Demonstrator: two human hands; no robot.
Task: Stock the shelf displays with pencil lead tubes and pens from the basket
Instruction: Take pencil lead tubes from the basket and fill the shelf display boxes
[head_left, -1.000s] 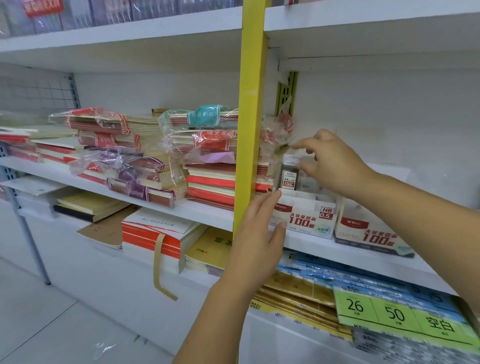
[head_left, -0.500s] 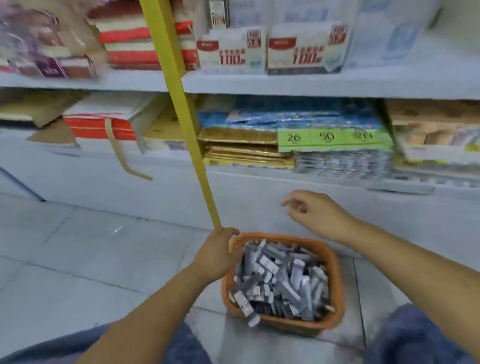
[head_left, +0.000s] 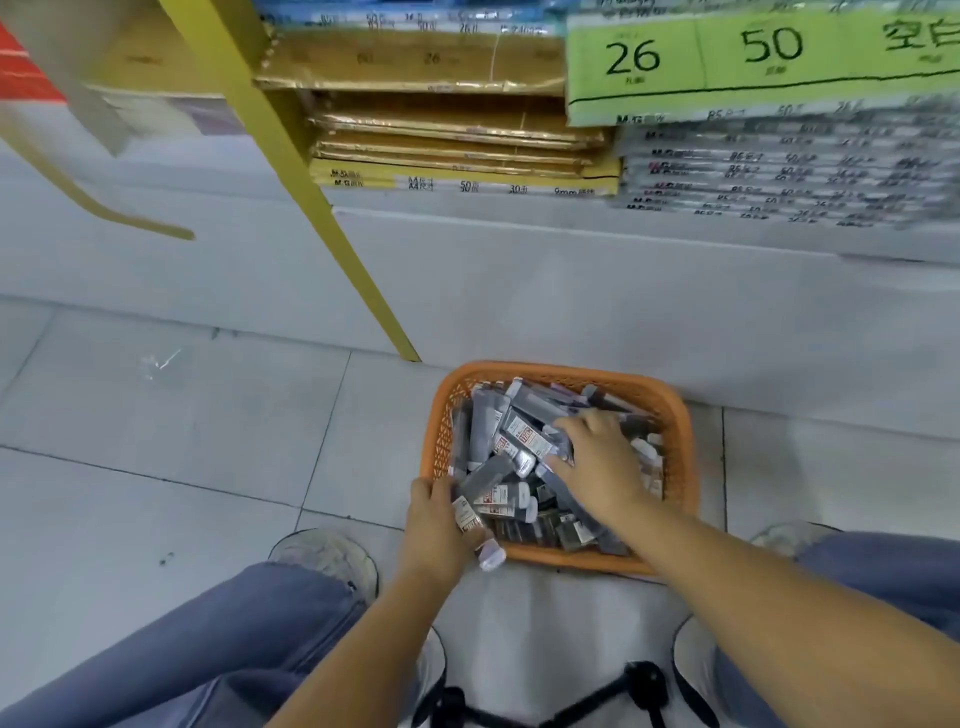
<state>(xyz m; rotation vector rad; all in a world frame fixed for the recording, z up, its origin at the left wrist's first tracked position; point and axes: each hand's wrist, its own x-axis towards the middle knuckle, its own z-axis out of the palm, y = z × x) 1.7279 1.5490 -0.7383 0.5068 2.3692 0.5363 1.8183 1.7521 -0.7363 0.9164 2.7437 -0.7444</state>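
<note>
As the head view shows, the orange basket (head_left: 681, 457) sits on the floor (head_left: 156, 467) before the shelf (head_left: 519, 260), heaped with pencil lead tubes (head_left: 488, 431). The left hand (head_left: 436, 525) grips one tube (head_left: 470, 517) at the basket's near-left corner. The right hand (head_left: 602, 467) rests on the heap, fingers (head_left: 576, 421) bent; whether they hold anything cannot be told.

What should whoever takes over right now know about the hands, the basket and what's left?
Left hand: grips the near-left corner of the basket.
Right hand: inside the basket, fingers curling round pencil lead tubes.
The basket stands on the floor, heaped with tubes.
Done: cannot tell, the displays are out of view.
Left: lift the tubes out and stock the displays; most of the load remains.
</note>
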